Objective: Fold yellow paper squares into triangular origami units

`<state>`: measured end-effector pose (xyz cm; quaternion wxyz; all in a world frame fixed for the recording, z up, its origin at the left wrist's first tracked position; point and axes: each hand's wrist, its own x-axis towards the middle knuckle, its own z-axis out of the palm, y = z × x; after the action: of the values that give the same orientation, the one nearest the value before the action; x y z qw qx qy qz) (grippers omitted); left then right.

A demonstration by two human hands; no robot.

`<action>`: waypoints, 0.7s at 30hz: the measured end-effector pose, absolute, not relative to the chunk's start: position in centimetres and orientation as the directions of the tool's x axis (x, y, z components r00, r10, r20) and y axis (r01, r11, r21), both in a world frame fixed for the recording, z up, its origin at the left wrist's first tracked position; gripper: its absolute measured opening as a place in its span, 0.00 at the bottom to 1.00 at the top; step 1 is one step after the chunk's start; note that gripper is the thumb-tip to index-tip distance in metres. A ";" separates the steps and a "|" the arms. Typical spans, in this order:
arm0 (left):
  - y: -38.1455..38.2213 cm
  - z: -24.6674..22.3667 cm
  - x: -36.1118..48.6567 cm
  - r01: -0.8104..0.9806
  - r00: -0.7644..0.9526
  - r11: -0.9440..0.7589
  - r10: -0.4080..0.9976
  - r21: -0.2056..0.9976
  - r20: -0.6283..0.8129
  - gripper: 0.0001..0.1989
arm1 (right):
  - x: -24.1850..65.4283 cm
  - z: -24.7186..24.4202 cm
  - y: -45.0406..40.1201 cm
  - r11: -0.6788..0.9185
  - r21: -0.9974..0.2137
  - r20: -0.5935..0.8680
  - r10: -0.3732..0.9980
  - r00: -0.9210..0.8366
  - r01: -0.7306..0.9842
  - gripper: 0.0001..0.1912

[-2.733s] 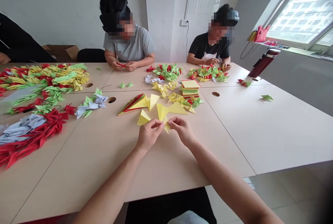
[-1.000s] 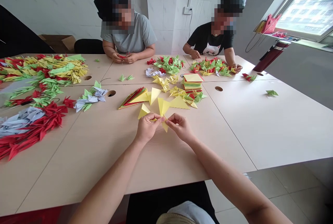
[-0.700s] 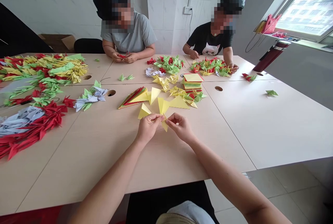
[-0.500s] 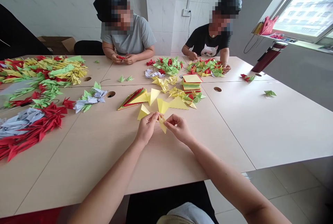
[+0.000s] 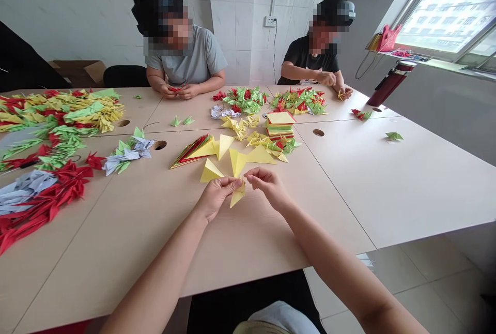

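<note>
Between thumb and fingers, my left hand (image 5: pixel 219 197) pinches a small folded yellow origami paper (image 5: pixel 237 199), its pointed end aimed down towards me. My right hand (image 5: pixel 269 186) is just to the right of it, thumb and forefinger close together at the paper's upper edge; whether they grip any of it is too small to see. Right beyond my fingers lie partly folded yellow papers (image 5: pixel 211 171), one of them standing up (image 5: pixel 237 161). Behind these are a fanned stack of folded papers (image 5: pixel 191 152) and a square paper stack (image 5: pixel 279 126).
Piles of folded paper cranes lie at the left (image 5: pixel 70 109), with red ones (image 5: pixel 73 184) nearer me. More cranes (image 5: pixel 300 100) lie before two people working across the table (image 5: pixel 329 189). A dark red flask (image 5: pixel 389 86) stands far right; the tabletop has round holes (image 5: pixel 159 145).
My right fingers have drawn back slightly from the yellow paper, and its tip has swung to the left. The person at far right has raised a hand. The view has shifted a little.
</note>
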<state>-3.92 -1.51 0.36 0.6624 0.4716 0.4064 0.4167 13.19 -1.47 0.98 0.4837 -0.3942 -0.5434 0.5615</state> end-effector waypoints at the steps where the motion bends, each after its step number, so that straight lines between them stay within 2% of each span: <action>1: -1.6 0.4 -3.9 -0.164 0.346 0.222 0.925 0.961 -0.155 0.13 | 13.3 1.1 -1.4 0.044 -0.991 0.075 0.964 -0.254 -0.126 0.12; 8: -1.6 0.4 -4.0 -0.130 0.403 0.239 0.899 0.962 -0.169 0.15 | 13.5 0.8 -1.2 -0.021 -0.988 0.036 0.930 -0.366 -0.150 0.11; 12: -1.6 0.2 -4.0 -0.064 0.378 0.190 0.913 0.980 -0.152 0.16 | 13.5 0.6 -1.2 0.008 -0.991 0.058 0.925 -0.375 -0.133 0.09; 21: -1.5 0.0 -3.7 0.076 0.315 0.051 0.946 0.996 -0.073 0.13 | 13.2 0.1 -1.6 0.258 -0.941 0.193 0.941 -0.278 0.221 0.02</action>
<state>-3.72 -1.50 -0.01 0.5725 0.5743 0.4449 0.3801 13.16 -1.63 0.09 0.4183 -0.4312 -0.6737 0.4303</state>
